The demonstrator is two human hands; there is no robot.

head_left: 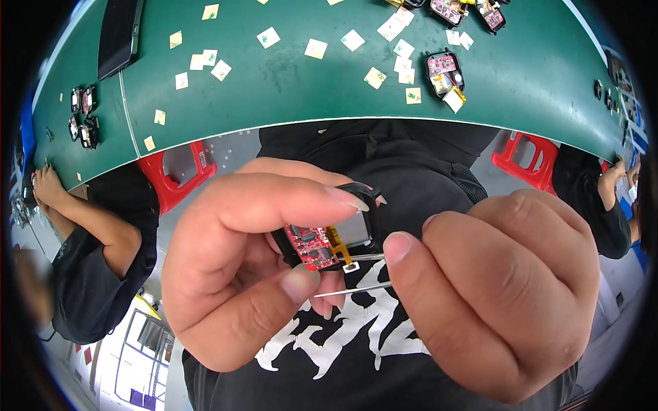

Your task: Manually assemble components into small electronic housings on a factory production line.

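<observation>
A green counter (288,89) curves across the top. On it lie scattered small paper squares (316,48), a dark flat phone (120,34) at the left, and several black cases with pink circuit boards (443,67).

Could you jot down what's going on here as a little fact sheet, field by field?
Left hand: pinches a small black device with a red circuit board showing
Right hand: grips metal tweezers, tips at the board's edge
Table: green, strewn with paper squares and a similar opened device
Nearby: another person's arm at the left
</observation>
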